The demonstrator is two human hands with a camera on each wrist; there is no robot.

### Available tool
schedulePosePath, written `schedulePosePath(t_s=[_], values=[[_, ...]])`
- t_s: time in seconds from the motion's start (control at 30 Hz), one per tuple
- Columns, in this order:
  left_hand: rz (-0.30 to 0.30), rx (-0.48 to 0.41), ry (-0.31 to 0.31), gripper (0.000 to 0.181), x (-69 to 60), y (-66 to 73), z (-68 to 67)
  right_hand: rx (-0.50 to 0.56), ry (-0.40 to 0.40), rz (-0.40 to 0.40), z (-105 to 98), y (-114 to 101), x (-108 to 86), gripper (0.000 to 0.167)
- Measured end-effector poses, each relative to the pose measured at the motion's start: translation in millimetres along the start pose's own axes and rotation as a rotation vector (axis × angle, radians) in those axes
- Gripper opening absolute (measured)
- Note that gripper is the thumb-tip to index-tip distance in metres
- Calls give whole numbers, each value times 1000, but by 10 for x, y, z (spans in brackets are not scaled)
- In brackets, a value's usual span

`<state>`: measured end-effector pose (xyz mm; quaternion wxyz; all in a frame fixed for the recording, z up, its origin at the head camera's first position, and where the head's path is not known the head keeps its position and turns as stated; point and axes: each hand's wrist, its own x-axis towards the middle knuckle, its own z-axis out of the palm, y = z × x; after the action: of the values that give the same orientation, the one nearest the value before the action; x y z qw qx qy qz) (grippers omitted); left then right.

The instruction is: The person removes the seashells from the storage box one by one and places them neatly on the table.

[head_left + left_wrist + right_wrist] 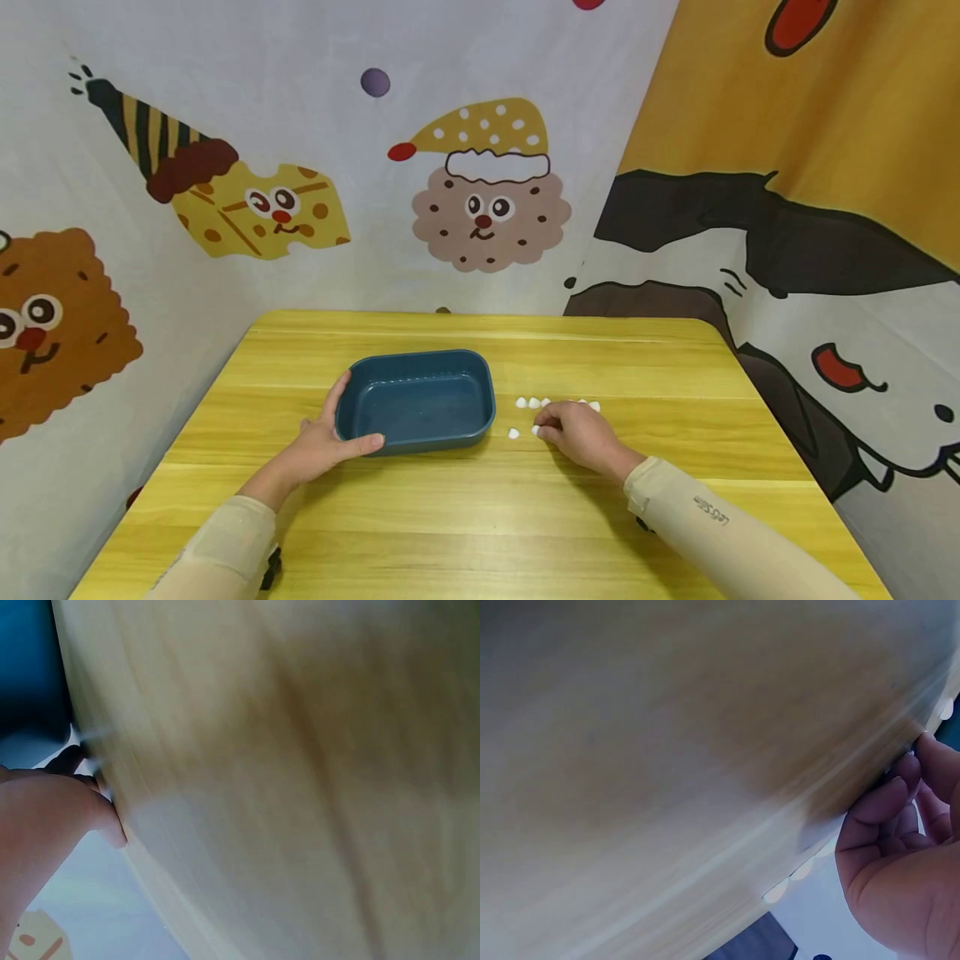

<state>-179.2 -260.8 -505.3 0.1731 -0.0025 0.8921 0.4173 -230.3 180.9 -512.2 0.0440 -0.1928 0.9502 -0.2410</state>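
Observation:
A dark blue rectangular plastic tub [420, 443] stands on the wooden table, its inside bare. My left hand [324, 442] holds it at the near left corner, thumb on the near rim and fingers along the left side. To the right of the tub, my right hand [581, 432] pinches a small white rounded piece [536, 430] at the tabletop between thumb and fingertips. Another white piece [513, 433] lies just left of it. Behind the hand runs a row of several similar pieces [533, 402], partly hidden by it. In the right wrist view, curled fingers [877, 802] cover the pinched piece.
The yellow wood-grain table [465, 533] has rounded far corners. A cloth [300, 50] printed with cartoon figures hangs close behind its far edge and along both sides.

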Motion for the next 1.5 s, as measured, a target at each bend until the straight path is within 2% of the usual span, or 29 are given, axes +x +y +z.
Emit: schedulePosePath(t_s=[0.23,0.33,0.47,0.63,0.73,0.8,1.03,1.17,1.27,1.33,1.4,1.5], values=[[2,-8,-12,128,-20,29,32,75,16,2,-48,19,-65,4],[0,-7,-9,129,-38,32,32,93,30,-11,-85,-37,-30,7],[-10,-6,-3,128,-44,14,7,140,32,-56,-120,-253,74,11],[-15,-13,11,128,-32,-13,-12,194,-10,-146,-24,-681,247,11],[-12,-20,19,127,-12,-16,27,156,-34,-192,71,-877,325,13],[-15,-37,21,127,2,-12,68,119,-13,-206,130,-938,351,15],[8,-49,18,126,76,59,146,46,105,-168,185,-877,317,13],[27,-37,16,127,121,103,128,-72,147,-232,120,-913,320,14],[27,-28,12,128,139,106,116,-91,129,-280,91,-977,342,17],[26,-26,8,128,149,99,109,-52,99,-276,90,-996,351,17],[23,-34,5,128,155,75,108,46,66,-245,88,-983,353,17],[26,-18,7,129,138,32,105,187,60,-184,28,-905,319,21]])
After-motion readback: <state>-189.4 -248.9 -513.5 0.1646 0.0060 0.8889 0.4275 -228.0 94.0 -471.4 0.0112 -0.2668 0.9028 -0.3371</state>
